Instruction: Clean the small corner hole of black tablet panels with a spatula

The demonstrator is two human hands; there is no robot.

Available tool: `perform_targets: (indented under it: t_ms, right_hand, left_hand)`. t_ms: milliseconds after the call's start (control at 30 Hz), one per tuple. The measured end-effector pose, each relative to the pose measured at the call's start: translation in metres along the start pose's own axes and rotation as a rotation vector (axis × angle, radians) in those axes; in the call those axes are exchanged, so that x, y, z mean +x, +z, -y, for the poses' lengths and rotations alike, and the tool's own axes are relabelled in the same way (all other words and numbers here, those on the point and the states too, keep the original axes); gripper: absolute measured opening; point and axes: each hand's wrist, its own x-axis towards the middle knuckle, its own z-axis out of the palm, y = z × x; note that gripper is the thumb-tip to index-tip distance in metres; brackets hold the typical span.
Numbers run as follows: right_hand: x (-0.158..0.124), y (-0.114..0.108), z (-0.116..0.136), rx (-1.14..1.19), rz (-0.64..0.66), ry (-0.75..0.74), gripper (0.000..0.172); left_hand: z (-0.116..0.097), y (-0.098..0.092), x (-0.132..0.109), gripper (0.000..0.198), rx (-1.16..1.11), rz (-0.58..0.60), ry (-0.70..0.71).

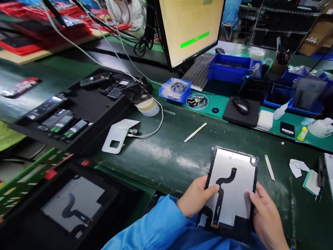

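Observation:
Both my hands grip a tablet screen assembly [239, 189] at its long sides, tilted up over the near edge of the green bench. Its silvery back faces me, with a black flex cable [219, 199] running down it. My left hand [197, 194] is closed on the left edge, the thumb lying on the back by the cable. On the right edge my right hand [268, 217] is closed too, its thumb on the frame side. Beyond the screen lies a white spudger [195, 132], and a second white stick [269, 168] rests to its right.
A similar screen panel [75, 203] sits in a black tray at lower left. Left of me, a black foam tray [96, 107] holds several devices. A monitor [193, 19], keyboard [201, 70], blue bins [229, 70] and mouse [241, 106] stand at the back. Thin cables hang across the left.

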Motion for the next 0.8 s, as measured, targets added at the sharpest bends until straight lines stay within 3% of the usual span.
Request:
perform_targets:
  t_ms: [100, 133, 200, 267, 400, 633, 800]
  right_hand:
    - [-0.004, -0.006, 0.01, -0.271, -0.273, -0.289, 0.06]
    - [-0.006, -0.007, 0.014, -0.37, -0.32, -0.35, 0.057]
    - [-0.01, -0.006, 0.023, -0.499, -0.294, -0.372, 0.053]
    - [-0.014, -0.001, 0.029, -0.478, -0.161, -0.287, 0.054]
    - [-0.017, 0.012, 0.032, -0.218, 0.072, -0.092, 0.066]
    - [-0.011, 0.006, 0.029, 0.065, 0.075, 0.126, 0.074]
    - [0.003, 0.002, 0.021, 0.113, 0.039, 0.185, 0.081]
  left_hand:
    - [0.001, -0.001, 0.0, 0.044, 0.063, -0.009, 0.02]
    - [0.001, -0.001, 0.0, 0.042, 0.082, -0.007, 0.027]
    - [0.001, -0.001, -0.001, 0.04, 0.115, 0.001, 0.042]
    - [0.001, -0.001, -0.001, 0.038, 0.144, 0.011, 0.058]
    - [0.001, 0.002, -0.005, 0.034, 0.199, 0.016, 0.095]
    - [0.0, 0.008, -0.005, 0.032, 0.261, 0.039, 0.159]
    - [0.003, 0.008, -0.004, 0.032, 0.259, 0.016, 0.156]
